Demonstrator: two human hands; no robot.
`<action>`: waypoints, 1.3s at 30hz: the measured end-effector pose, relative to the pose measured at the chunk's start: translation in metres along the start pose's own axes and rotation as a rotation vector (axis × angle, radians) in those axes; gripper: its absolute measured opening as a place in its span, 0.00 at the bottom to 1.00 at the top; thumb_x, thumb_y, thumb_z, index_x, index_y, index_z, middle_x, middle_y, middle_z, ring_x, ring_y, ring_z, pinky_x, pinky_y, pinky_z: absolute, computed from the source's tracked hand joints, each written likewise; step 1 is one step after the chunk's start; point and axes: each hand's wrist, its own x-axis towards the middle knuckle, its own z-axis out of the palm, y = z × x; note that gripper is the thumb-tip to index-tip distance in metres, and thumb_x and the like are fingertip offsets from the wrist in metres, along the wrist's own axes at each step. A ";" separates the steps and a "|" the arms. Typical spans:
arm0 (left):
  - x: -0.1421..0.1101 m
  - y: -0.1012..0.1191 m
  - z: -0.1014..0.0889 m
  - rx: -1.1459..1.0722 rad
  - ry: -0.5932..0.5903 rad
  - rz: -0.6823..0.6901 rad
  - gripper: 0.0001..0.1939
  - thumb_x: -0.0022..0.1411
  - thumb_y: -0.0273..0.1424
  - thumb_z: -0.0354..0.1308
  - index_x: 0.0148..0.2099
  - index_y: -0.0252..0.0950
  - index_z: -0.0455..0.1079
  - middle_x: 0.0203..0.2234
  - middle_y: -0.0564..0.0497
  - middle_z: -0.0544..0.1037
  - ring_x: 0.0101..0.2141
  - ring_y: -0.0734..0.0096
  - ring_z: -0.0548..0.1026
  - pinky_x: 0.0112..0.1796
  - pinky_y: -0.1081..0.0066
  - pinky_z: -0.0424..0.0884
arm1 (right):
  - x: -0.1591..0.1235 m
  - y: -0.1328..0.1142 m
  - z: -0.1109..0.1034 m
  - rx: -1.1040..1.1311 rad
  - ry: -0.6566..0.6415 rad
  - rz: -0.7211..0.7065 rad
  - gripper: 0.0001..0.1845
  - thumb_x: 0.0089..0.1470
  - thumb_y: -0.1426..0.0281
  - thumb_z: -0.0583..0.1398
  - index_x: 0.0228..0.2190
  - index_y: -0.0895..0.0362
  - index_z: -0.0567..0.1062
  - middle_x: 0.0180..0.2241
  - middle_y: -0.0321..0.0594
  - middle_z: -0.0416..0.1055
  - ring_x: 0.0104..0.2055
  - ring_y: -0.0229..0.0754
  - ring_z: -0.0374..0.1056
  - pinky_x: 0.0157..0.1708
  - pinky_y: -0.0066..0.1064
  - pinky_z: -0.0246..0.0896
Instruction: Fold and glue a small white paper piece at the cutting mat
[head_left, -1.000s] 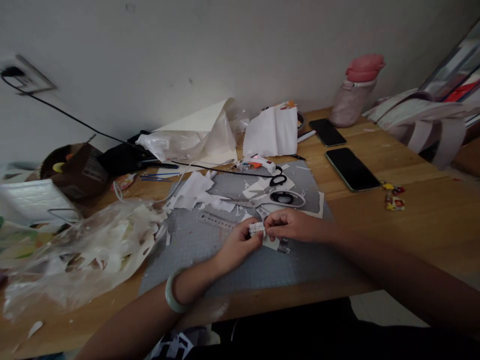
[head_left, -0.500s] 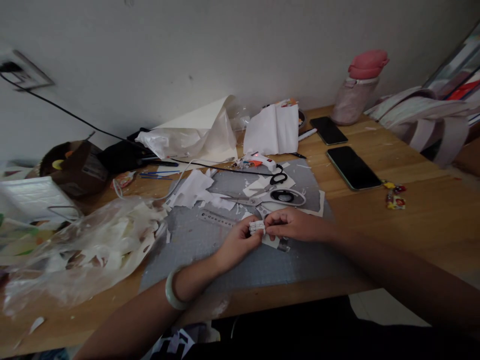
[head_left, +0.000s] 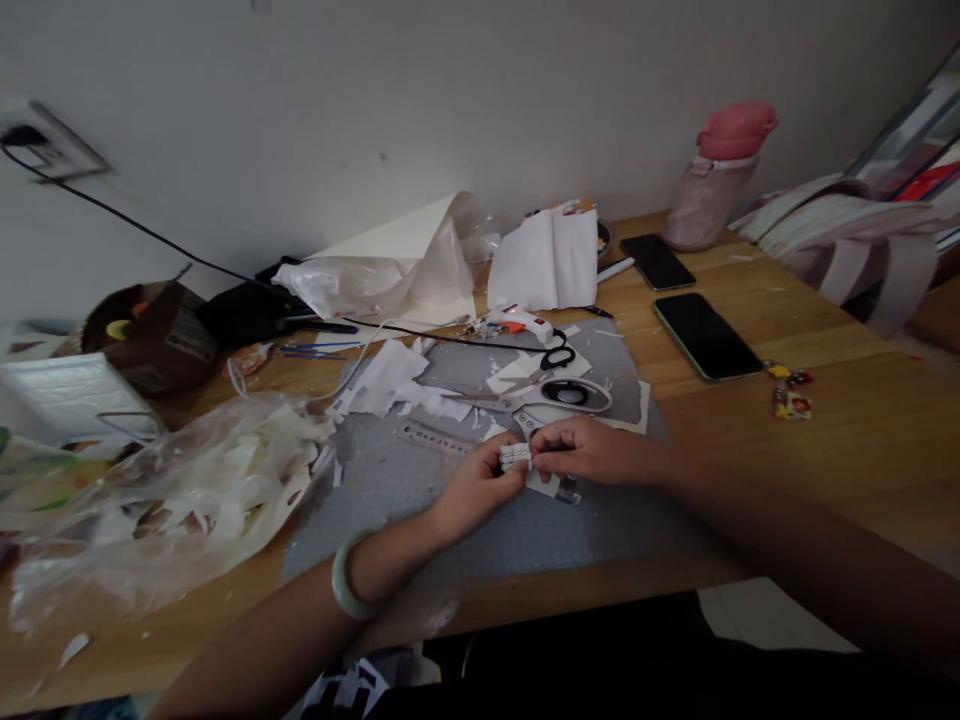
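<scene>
Both hands meet over the grey cutting mat [head_left: 420, 500]. My left hand [head_left: 474, 492], with a pale green bangle on its wrist, pinches one end of a small white folded paper piece [head_left: 515, 457]. My right hand [head_left: 585, 450] pinches the other end, fingers curled. The piece is held just above the mat, over a paper scrap. Large scissors [head_left: 536, 396] lie right behind my hands, and a metal ruler [head_left: 431, 438] lies to the left of them.
A white glue gun [head_left: 521, 322] with a lit red light and black cord sits behind the mat. Paper scraps, a clear plastic bag of offcuts [head_left: 172, 490], two phones [head_left: 705, 335], a pink bottle [head_left: 712, 185], sweets [head_left: 791, 392] and a bag lie around the wooden table.
Almost nothing differs: both hands stay pinched on the white piece at the same spot on the mat; only the view shifts slightly.
</scene>
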 end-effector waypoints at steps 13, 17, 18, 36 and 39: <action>0.001 0.001 0.003 -0.058 -0.004 -0.019 0.07 0.52 0.34 0.52 0.27 0.36 0.60 0.16 0.59 0.62 0.20 0.77 0.58 0.25 0.74 0.54 | 0.000 0.004 0.006 0.012 0.069 0.013 0.02 0.48 0.71 0.54 0.26 0.57 0.66 0.24 0.31 0.60 0.25 0.32 0.56 0.26 0.25 0.51; 0.001 0.003 0.004 -0.083 -0.001 -0.027 0.08 0.52 0.35 0.53 0.26 0.36 0.60 0.16 0.59 0.63 0.20 0.78 0.59 0.24 0.75 0.55 | 0.000 0.006 0.007 0.017 0.098 0.001 0.02 0.47 0.72 0.55 0.25 0.57 0.65 0.22 0.30 0.58 0.24 0.32 0.55 0.25 0.25 0.49; 0.001 0.003 0.004 -0.099 -0.001 -0.033 0.09 0.52 0.36 0.53 0.26 0.36 0.60 0.16 0.59 0.63 0.20 0.78 0.59 0.24 0.75 0.55 | 0.000 0.006 0.007 0.017 0.105 -0.006 0.02 0.47 0.72 0.55 0.24 0.57 0.65 0.22 0.30 0.58 0.24 0.32 0.55 0.25 0.25 0.49; 0.004 0.003 0.001 -0.290 0.087 -0.104 0.13 0.52 0.40 0.55 0.29 0.36 0.58 0.16 0.60 0.65 0.15 0.82 0.60 0.19 0.77 0.55 | 0.003 0.007 0.001 0.083 0.110 0.009 0.10 0.53 0.62 0.55 0.31 0.57 0.70 0.24 0.32 0.64 0.24 0.32 0.59 0.26 0.25 0.54; 0.004 0.002 0.001 -0.286 0.081 -0.093 0.13 0.51 0.40 0.55 0.29 0.36 0.58 0.16 0.59 0.65 0.16 0.82 0.61 0.19 0.77 0.56 | 0.003 0.007 0.001 0.093 0.093 0.006 0.10 0.53 0.62 0.56 0.31 0.57 0.70 0.24 0.32 0.64 0.25 0.32 0.59 0.26 0.26 0.54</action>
